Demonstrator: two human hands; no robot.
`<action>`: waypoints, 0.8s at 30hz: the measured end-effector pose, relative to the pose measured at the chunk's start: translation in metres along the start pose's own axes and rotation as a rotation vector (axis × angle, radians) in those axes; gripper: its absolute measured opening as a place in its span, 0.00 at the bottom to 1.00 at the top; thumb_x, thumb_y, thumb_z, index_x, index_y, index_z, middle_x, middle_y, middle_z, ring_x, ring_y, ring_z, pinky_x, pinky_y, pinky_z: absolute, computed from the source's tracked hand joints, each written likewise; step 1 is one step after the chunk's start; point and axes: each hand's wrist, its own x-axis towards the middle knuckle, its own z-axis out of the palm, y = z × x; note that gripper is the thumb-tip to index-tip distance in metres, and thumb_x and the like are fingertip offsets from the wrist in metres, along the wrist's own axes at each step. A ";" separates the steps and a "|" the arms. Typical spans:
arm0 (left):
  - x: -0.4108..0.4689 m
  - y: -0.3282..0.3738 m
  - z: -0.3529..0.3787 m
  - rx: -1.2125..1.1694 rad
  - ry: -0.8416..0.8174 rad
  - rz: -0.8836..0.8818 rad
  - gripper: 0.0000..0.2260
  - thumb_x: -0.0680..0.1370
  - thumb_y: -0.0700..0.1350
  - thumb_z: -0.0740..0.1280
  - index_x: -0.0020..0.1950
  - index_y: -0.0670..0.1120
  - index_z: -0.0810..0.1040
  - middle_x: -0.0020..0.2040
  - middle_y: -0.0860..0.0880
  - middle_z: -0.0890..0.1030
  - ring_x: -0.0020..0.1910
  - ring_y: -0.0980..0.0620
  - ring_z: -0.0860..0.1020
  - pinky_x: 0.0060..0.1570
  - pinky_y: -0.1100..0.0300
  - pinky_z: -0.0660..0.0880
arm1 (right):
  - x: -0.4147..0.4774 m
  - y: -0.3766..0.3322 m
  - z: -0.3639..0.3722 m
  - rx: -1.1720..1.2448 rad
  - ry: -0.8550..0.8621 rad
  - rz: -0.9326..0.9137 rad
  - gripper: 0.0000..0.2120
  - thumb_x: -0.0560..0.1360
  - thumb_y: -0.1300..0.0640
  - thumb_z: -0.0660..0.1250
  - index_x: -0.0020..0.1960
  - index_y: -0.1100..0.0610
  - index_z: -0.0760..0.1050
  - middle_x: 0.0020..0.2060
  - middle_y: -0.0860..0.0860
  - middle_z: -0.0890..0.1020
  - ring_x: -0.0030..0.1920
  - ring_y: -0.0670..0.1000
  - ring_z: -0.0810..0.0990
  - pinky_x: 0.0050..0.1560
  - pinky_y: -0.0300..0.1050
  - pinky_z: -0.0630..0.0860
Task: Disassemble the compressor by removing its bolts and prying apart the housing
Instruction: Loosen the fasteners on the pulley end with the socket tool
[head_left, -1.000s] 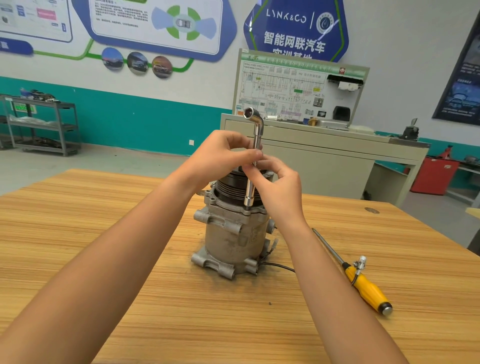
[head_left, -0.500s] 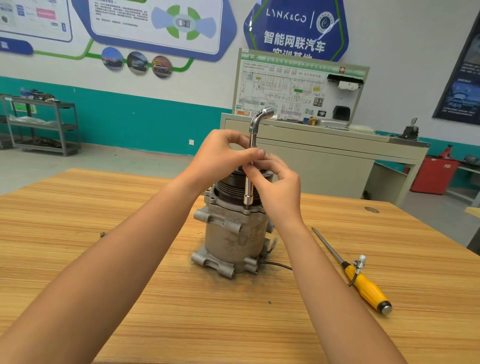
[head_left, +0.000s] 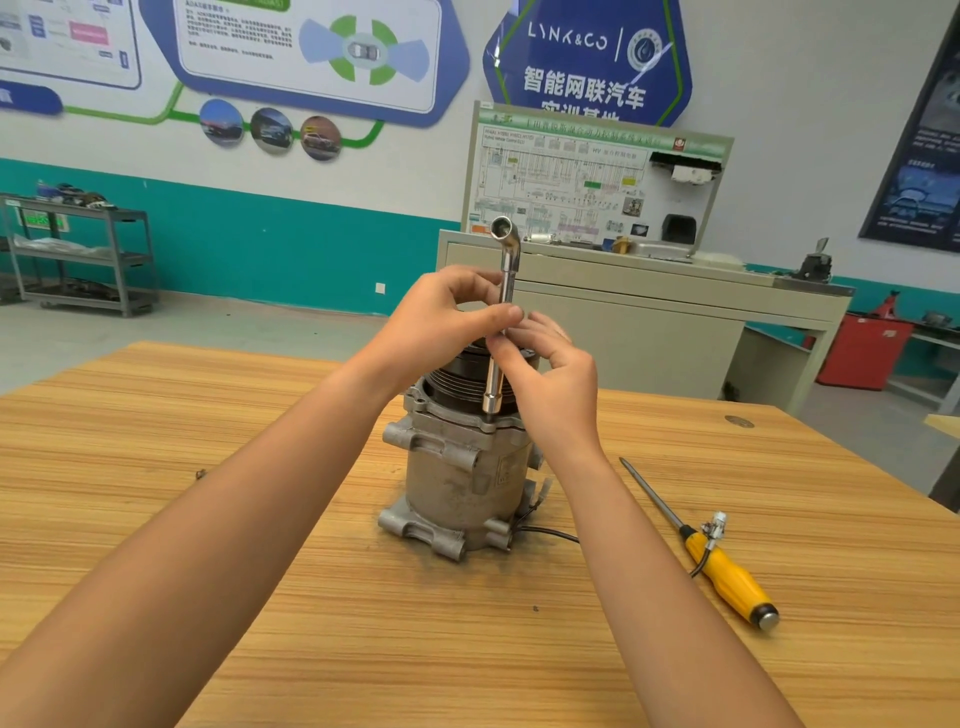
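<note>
A grey metal compressor (head_left: 457, 483) stands upright in the middle of the wooden table (head_left: 156, 415), its black pulley on top. A chrome L-shaped socket wrench (head_left: 501, 322) stands upright with its lower socket on a bolt at the housing's top flange. My left hand (head_left: 441, 317) pinches the wrench shaft between thumb and fingers. My right hand (head_left: 550, 379) pinches the same shaft just below, from the right. The wrench's bent upper end points left, towards me.
A yellow-handled screwdriver (head_left: 727, 577) lies on the table right of the compressor, with a small metal part beside its shaft. A black wire runs out from the compressor's base. A beige training bench (head_left: 649, 312) stands behind the table, a metal shelf (head_left: 78, 254) at far left.
The wrench's bent top has swung round, from pointing left, to right, and back to the left. Both hands stay on the shaft in nearly the same place.
</note>
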 end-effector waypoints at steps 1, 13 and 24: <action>0.000 0.000 0.001 0.004 -0.022 0.010 0.04 0.75 0.44 0.69 0.40 0.51 0.78 0.54 0.58 0.74 0.57 0.58 0.73 0.61 0.60 0.67 | 0.000 0.000 0.000 -0.014 -0.017 -0.011 0.08 0.73 0.59 0.69 0.51 0.58 0.82 0.47 0.38 0.77 0.64 0.44 0.69 0.68 0.50 0.64; -0.003 0.002 0.006 0.004 0.086 -0.006 0.10 0.72 0.44 0.73 0.45 0.38 0.80 0.48 0.39 0.81 0.50 0.43 0.79 0.56 0.45 0.74 | -0.001 -0.004 -0.001 -0.070 0.012 -0.050 0.06 0.72 0.57 0.70 0.46 0.58 0.82 0.49 0.45 0.79 0.59 0.47 0.73 0.62 0.55 0.67; -0.003 0.001 -0.005 0.000 -0.028 0.002 0.03 0.74 0.44 0.70 0.41 0.51 0.80 0.55 0.49 0.81 0.58 0.53 0.77 0.63 0.50 0.71 | 0.000 -0.005 -0.002 -0.072 -0.035 0.033 0.11 0.71 0.52 0.71 0.51 0.53 0.81 0.55 0.45 0.78 0.60 0.46 0.72 0.64 0.53 0.67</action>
